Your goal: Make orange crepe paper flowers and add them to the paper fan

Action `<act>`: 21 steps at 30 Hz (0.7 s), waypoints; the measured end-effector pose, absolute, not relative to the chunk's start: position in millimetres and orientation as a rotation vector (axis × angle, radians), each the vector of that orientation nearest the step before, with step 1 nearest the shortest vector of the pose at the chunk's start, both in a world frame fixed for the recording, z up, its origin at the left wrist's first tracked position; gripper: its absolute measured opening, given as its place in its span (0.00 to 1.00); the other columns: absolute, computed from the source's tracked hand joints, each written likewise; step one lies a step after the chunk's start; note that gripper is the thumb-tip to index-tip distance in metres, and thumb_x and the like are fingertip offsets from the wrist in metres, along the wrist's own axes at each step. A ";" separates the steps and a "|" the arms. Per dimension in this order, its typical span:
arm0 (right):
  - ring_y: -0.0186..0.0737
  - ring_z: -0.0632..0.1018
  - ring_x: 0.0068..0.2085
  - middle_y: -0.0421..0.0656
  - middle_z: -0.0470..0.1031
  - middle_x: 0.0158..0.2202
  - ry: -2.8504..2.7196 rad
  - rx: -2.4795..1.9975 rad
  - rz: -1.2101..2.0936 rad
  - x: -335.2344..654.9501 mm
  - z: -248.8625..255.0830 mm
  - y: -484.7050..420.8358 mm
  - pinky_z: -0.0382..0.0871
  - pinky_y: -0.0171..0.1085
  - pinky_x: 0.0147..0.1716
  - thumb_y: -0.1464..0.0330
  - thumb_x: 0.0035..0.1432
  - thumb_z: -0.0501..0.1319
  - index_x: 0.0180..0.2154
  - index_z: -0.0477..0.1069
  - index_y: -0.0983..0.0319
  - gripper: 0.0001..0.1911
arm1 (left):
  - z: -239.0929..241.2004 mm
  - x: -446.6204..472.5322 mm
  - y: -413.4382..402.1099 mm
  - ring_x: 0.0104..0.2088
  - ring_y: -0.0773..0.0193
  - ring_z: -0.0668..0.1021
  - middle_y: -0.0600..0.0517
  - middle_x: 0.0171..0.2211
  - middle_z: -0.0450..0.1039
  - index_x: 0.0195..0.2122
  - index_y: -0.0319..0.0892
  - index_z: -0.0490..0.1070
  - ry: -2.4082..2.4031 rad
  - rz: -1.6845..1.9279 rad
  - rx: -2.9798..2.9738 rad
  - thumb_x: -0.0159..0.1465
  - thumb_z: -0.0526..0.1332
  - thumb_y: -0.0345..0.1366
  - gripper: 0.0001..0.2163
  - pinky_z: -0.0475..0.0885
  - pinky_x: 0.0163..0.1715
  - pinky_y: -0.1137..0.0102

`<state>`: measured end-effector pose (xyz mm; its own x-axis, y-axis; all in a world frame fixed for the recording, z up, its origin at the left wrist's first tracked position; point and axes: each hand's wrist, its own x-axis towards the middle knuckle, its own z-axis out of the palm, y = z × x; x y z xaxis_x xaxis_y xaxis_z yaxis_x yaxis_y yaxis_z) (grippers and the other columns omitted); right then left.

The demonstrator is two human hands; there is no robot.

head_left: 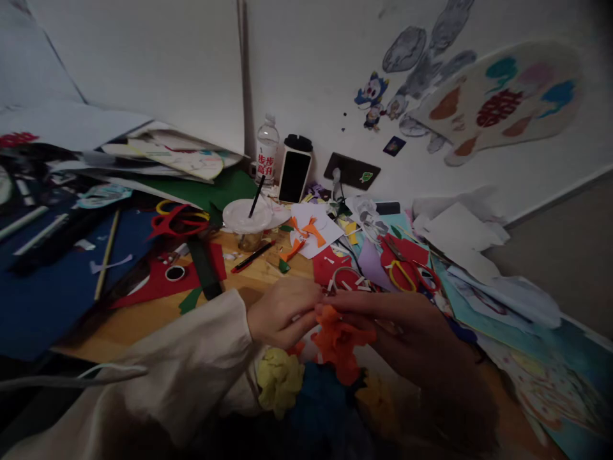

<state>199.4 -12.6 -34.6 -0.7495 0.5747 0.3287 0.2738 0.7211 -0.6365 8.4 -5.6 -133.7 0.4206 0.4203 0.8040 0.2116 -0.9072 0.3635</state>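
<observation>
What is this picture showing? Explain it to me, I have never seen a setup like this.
This picture comes from a camera worn on a person's head, looking down at their own two hands. The left hand and right hand meet above crumpled orange paper; whatever the fingertips pinch is too small to tell. Crumpled yellow paper lies just below. The wooden table holds red paper, red scissors and a plastic cup with a straw.
</observation>
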 end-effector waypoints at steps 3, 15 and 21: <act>0.31 0.80 0.36 0.38 0.80 0.38 -2.411 -0.562 0.843 200.2 -38.3 -8.5 0.72 0.27 0.35 0.77 0.59 0.56 0.45 0.73 0.58 0.15 | -133.2 7.9 -5.7 0.26 0.60 0.72 0.47 0.24 0.69 0.31 0.42 0.60 0.555 1.477 2.457 0.68 0.43 0.39 0.13 0.65 0.27 0.67; 0.34 0.75 0.50 0.40 0.75 0.50 -2.534 -0.521 0.935 200.3 -32.0 -11.4 0.69 0.31 0.50 0.81 0.59 0.51 0.55 0.65 0.57 0.25 | -136.7 5.1 -6.5 0.29 0.59 0.74 0.46 0.26 0.70 0.35 0.41 0.64 0.545 1.466 2.390 0.68 0.43 0.42 0.14 0.66 0.28 0.66; 0.38 0.69 0.57 0.44 0.68 0.57 -2.516 -0.365 0.927 195.0 -39.8 -5.3 0.66 0.35 0.55 0.82 0.55 0.54 0.60 0.57 0.57 0.32 | -132.1 1.3 -5.8 0.30 0.59 0.73 0.47 0.28 0.70 0.34 0.43 0.64 0.579 1.576 2.345 0.67 0.47 0.44 0.12 0.66 0.29 0.66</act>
<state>195.0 -5.3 -39.8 -0.8719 0.3837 0.3041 0.0946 0.7415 -0.6643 1.3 -5.8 -132.1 0.3332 0.4603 0.8229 0.1821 -0.8877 0.4228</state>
